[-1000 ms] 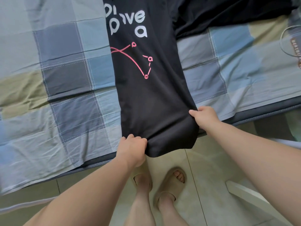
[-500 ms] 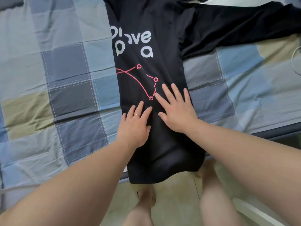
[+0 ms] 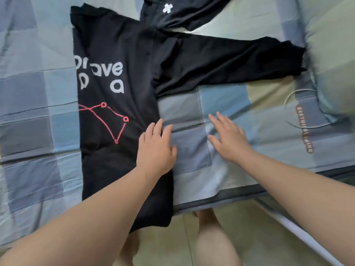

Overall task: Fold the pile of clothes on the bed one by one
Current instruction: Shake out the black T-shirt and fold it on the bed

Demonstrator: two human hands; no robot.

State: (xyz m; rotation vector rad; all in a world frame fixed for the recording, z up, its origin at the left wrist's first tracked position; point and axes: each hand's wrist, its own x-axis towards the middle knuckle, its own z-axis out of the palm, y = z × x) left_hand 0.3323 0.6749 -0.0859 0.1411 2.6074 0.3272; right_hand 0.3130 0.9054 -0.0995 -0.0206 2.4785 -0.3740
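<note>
A black long-sleeved shirt (image 3: 115,54) lies flat on the bed (image 3: 38,93), over the checked blue, grey and green sheet; its body runs from the far side toward the near edge, and its hem hangs over that edge above the tiled floor (image 3: 178,242). White lettering and a pink line drawing show on the chest, cut off at the shirt's left side (that side looks folded under); one sleeve (image 3: 230,60) stretches straight out to the right across the sheet.

The left hand (image 3: 155,148) rests palm down on the right edge of the shirt's body, fingers straight and slightly spread, a thin ring (image 3: 157,133) on one finger; it pinches nothing. The right hand (image 3: 228,139) is just beside it over bare sheet, apart from the shirt, fingers straight and fanned, holding nothing; it is blurred, so contact with the sheet cannot be told.

A second dark garment (image 3: 182,14) with a white cross mark lies at the far edge, touching the shirt's shoulder; a white cable (image 3: 290,104) loops on the sheet well to the right.
</note>
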